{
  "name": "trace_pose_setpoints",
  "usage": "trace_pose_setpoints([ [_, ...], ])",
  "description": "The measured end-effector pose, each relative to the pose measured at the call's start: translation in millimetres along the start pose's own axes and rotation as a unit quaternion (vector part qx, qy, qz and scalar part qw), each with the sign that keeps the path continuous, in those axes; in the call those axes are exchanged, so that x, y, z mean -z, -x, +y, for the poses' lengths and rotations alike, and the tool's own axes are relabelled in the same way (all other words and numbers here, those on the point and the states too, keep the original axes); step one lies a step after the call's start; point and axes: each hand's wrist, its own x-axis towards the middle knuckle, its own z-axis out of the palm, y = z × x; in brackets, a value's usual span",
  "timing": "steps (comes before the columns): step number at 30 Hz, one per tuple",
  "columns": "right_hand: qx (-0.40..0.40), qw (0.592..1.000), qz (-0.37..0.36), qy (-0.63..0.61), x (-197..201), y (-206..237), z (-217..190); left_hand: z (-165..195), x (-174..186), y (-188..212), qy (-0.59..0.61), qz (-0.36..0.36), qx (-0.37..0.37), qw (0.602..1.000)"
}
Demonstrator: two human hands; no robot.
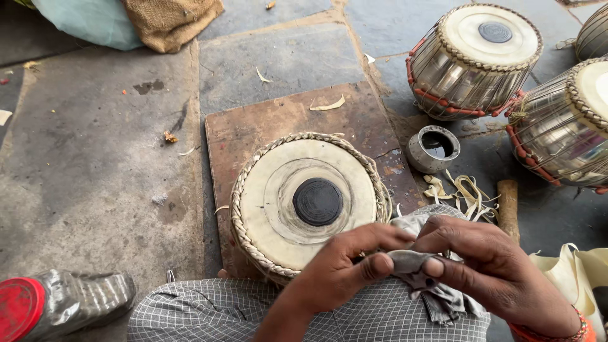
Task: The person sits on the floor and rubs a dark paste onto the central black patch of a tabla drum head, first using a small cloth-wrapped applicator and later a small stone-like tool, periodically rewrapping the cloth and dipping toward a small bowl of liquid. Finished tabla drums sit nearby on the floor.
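Stone floor, drum [310, 202] on board [253, 126]; left hand [345, 269] and right hand [484, 269] both pinching cloth [405, 261] just off drum's near-right rim.

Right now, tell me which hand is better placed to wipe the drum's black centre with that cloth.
Left, probably. The left hand lies against the drum rim, nearer its black centre, pinching the grey cloth. The right hand holds it farther off.

4 drums [310, 202], 1 cloth [430, 278], 1 bottle [60, 304]

A crumpled clear plastic bottle [76, 304] with red cap lies bottom-left.
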Motion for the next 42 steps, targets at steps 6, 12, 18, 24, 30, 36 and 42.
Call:
trace_pose_setpoints([
  [6,-0.029,0.989,-0.118,-0.086,20.1,12.0,-0.9,0.6,-23.5,5.9,0.314,0.042,0.016,0.948],
  [12,-0.091,0.947,-0.133,-0.279,11.3,35.9,-2.4,18.7,-51.4,4.2,0.421,0.101,0.05,0.9],
  [18,-0.015,0.793,0.063,-0.606,-25.5,60.8,27.3,19.3,-84.5,-3.8,0.13,0.176,-0.159,0.963],
  [24,-0.048,0.83,0.266,-0.487,-11.8,98.2,65.9,22.5,-39.2,6.1,-0.447,0.093,-0.301,0.837],
  [30,-0.188,0.927,0.281,-0.162,-51.7,39.6,70.8,-29.7,168.7,-23.7,-0.612,0.29,-0.02,0.735],
  [36,0.066,0.936,0.312,0.152,-129.9,-59.3,103.9,-66.3,196.4,6.7,-0.44,0.334,0.181,0.814],
  [42,0.066,0.971,0.178,0.145,-62.7,-95.4,117.6,-40.8,200.2,-9.8,-0.47,0.357,0.212,0.779],
])
